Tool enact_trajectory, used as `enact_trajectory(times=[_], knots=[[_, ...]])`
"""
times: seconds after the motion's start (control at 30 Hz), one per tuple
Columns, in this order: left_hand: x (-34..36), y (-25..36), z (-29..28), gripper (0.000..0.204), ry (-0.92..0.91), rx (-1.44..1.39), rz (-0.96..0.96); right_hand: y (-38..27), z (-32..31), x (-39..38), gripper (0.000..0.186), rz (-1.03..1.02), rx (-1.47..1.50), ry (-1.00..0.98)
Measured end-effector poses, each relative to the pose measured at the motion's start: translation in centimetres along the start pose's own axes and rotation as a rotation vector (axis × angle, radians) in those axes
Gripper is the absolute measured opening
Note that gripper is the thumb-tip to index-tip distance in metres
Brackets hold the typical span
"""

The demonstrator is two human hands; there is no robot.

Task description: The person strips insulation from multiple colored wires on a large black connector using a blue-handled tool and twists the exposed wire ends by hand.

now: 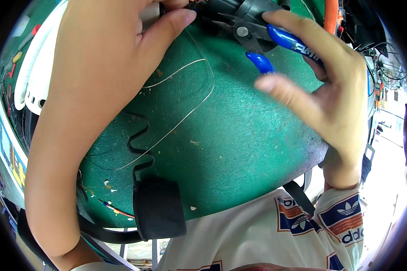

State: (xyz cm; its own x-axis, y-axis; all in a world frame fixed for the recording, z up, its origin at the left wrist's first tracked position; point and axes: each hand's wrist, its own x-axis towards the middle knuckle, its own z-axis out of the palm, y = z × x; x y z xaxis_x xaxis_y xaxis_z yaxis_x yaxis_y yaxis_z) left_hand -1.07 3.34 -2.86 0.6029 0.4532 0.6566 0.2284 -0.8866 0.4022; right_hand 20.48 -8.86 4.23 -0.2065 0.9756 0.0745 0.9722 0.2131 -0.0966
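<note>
Right hand [334, 90] w/ fingers curled round blue-handled cutters [257, 34], jaws beside left thumb; left hand [104, 58] pinches small part at thumb tip, grip mostly hidden, thin wire [192, 110] looping below over green mat [239, 144].

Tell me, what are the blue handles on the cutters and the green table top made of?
The blue handles look like glossy soft plastic or rubber over dark metal: they shine, and the cutters are grey at the pivot. The right hand grips them. The green table top seems a rubbery mat, matte, with a fine pebbled grain.
</note>
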Motion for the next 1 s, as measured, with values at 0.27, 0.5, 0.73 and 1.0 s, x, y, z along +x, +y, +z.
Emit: enact_trajectory(times=[0.27, 0.5, 0.73, 1.0], knots=[[0.2, -0.2, 0.3, 0.013, 0.007, -0.011, -0.015, 2.3, -0.1, 1.5, 0.056, -0.232, 0.040, -0.143], [0.2, 0.0, 0.5, 0.013, 0.006, -0.010, -0.037, 2.7, -1.0, 2.6, 0.053, -0.323, 0.042, -0.232], [0.7, 0.2, 0.5, 0.013, 0.000, -0.011, -0.064, 3.2, -1.9, 3.2, 0.051, -0.369, 0.044, -0.283], [1.0, 0.7, 0.3, 0.013, -0.018, 0.006, -0.124, 3.0, -2.4, 4.0, 0.048, -0.388, 0.040, -0.299]])
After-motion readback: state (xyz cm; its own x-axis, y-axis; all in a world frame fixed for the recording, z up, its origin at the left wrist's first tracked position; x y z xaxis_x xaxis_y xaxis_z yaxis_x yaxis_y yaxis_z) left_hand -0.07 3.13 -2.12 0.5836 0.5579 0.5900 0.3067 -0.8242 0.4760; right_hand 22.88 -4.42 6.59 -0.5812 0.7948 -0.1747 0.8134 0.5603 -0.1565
